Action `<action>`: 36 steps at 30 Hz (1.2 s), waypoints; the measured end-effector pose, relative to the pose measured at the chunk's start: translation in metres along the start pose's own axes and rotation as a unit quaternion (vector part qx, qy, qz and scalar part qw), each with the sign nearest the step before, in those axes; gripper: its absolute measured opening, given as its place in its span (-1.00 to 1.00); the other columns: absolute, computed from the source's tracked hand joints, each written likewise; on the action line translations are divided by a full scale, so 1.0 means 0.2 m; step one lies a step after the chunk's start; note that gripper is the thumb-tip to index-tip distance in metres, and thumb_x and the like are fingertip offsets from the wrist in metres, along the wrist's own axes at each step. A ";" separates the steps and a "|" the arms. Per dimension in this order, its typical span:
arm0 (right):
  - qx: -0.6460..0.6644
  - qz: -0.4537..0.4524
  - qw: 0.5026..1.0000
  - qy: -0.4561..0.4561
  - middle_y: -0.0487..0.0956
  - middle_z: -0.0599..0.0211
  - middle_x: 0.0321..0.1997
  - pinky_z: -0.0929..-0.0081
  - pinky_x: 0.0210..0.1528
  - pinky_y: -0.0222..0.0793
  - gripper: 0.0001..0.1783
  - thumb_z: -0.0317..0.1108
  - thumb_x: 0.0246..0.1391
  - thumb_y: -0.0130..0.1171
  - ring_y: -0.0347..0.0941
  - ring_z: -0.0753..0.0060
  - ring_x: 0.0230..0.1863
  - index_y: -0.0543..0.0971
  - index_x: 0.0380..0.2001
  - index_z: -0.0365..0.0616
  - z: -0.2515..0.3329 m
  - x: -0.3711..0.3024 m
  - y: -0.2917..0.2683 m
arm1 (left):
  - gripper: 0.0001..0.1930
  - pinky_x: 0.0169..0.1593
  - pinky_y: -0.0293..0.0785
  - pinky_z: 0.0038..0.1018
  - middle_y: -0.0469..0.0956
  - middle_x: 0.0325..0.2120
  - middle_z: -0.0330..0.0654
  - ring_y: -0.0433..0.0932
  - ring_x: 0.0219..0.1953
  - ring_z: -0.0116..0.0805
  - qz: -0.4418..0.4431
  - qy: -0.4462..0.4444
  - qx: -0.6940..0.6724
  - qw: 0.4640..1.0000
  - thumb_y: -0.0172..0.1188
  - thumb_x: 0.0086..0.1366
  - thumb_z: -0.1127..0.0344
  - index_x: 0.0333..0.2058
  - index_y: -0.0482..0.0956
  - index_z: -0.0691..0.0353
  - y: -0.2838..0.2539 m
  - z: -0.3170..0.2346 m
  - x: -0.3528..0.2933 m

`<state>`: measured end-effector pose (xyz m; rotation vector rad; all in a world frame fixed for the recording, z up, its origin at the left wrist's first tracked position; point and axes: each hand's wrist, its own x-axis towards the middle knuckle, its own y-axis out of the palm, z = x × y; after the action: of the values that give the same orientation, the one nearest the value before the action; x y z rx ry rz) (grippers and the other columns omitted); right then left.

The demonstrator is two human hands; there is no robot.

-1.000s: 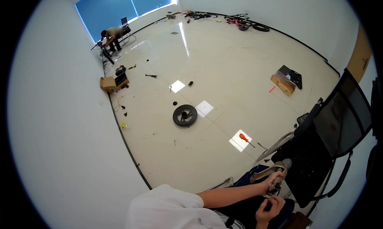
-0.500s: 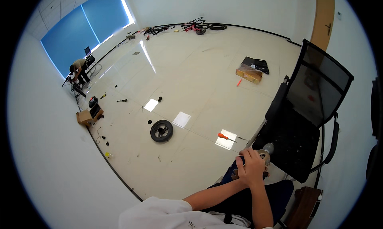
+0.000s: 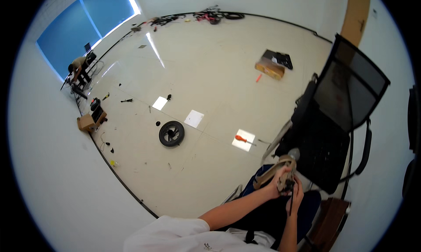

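Note:
Over my lap, both hands hold a tan part with a curved band [image 3: 268, 173] and a darker, metal-looking middle [image 3: 286, 183]; its exact kind is unclear. My left hand [image 3: 276, 185] is closed round its left side. My right hand [image 3: 297, 195] pinches it from the right, next to a thin black rod [image 3: 292, 203] pointing down toward me. Just beyond the part, a clear rounded plastic piece [image 3: 294, 153] shows against the black chair seat [image 3: 320, 151]. Some fingers are hidden behind the part.
An orange-handled screwdriver [image 3: 240, 138] and a black wheel [image 3: 171, 134] lie on the floor. Farther off are a cardboard box [image 3: 269, 70] beside a black case [image 3: 280, 59], and another box [image 3: 85, 123] by the left wall. A person [image 3: 78, 67] bends over at the far left.
My hands were overlapped on the part; now they are side by side, and its curved band and the black rod show. The view has shifted slightly.

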<state>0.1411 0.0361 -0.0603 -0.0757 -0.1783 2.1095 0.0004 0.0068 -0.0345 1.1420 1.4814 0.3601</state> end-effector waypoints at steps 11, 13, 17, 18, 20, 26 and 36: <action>-0.211 0.013 0.919 -0.331 0.58 0.20 -0.14 0.27 -0.03 0.39 -0.65 -0.45 -0.22 0.28 0.47 0.08 -0.05 0.55 -0.24 -0.19 0.59 0.04 0.09 | -0.66 -0.45 0.41 -0.47 0.49 -0.48 -0.31 0.52 -0.46 -0.44 0.034 0.078 -0.027 0.996 -0.06 0.27 -0.04 -0.36 0.47 0.12 -0.02 0.06 0.08; -0.190 0.095 0.929 -0.302 0.61 0.23 -0.28 0.38 -0.15 0.44 -0.66 -0.48 -0.21 0.28 0.54 0.20 -0.24 0.59 -0.24 -0.13 0.65 0.18 0.08 | -0.68 -0.47 0.38 -0.48 0.48 -0.46 -0.31 0.50 -0.47 -0.45 0.010 0.161 -0.011 0.987 -0.05 0.29 -0.02 -0.34 0.46 0.11 -0.05 0.12 0.12; -0.199 0.219 0.931 -0.215 0.57 0.31 -0.54 0.55 -0.43 0.41 -0.68 -0.49 -0.20 0.25 0.49 0.44 -0.53 0.61 -0.25 -0.08 0.67 0.34 0.11 | -0.71 -0.52 0.27 -0.52 0.46 -0.43 -0.33 0.42 -0.51 -0.48 0.121 0.182 0.067 0.974 -0.04 0.32 -0.02 -0.29 0.44 0.06 -0.08 0.06 0.08; -0.193 0.209 0.935 -0.211 0.56 0.35 -0.59 0.53 -0.46 0.36 -0.68 -0.49 -0.21 0.22 0.49 0.44 -0.55 0.61 -0.26 -0.05 0.67 0.36 0.13 | -0.71 -0.53 0.24 -0.53 0.45 -0.43 -0.34 0.40 -0.52 -0.49 0.185 0.148 0.095 0.967 -0.03 0.32 -0.03 -0.27 0.44 0.05 -0.09 0.03 0.05; -0.179 0.199 0.942 -0.203 0.53 0.43 -0.67 0.48 -0.51 0.26 -0.67 -0.48 -0.24 0.16 0.48 0.42 -0.58 0.59 -0.28 0.00 0.65 0.38 0.19 | -0.70 -0.56 0.15 -0.57 0.43 -0.45 -0.34 0.35 -0.55 -0.50 0.159 0.146 0.109 0.970 -0.03 0.32 -0.04 -0.27 0.44 0.06 -0.11 0.02 0.04; -0.138 0.080 0.954 -0.253 0.54 0.30 -0.56 0.42 -0.43 0.37 -0.84 -0.36 -0.16 0.29 0.50 0.31 -0.49 0.54 -0.47 -0.14 0.65 0.27 0.36 | -0.69 -0.51 0.26 -0.53 0.45 -0.45 -0.29 0.47 -0.47 -0.42 0.135 0.075 0.039 0.987 -0.04 0.33 0.02 -0.27 0.45 0.14 -0.12 -0.10 -0.01; -0.113 -0.001 0.936 -0.334 0.33 0.30 -0.71 0.33 -0.62 0.18 -0.78 -0.38 -0.13 0.23 0.29 0.19 -0.71 0.41 -0.68 -0.15 0.57 -0.09 0.14 | -0.70 -0.32 0.42 -0.47 0.41 -0.58 -0.20 0.53 -0.47 -0.32 -0.015 0.065 0.070 0.995 0.04 0.26 0.04 -0.43 0.41 0.17 0.09 0.05 -0.05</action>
<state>0.1118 -0.0055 0.0473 0.5134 -0.8227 2.0299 0.0161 0.0030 -0.0169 1.2246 1.6570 0.3186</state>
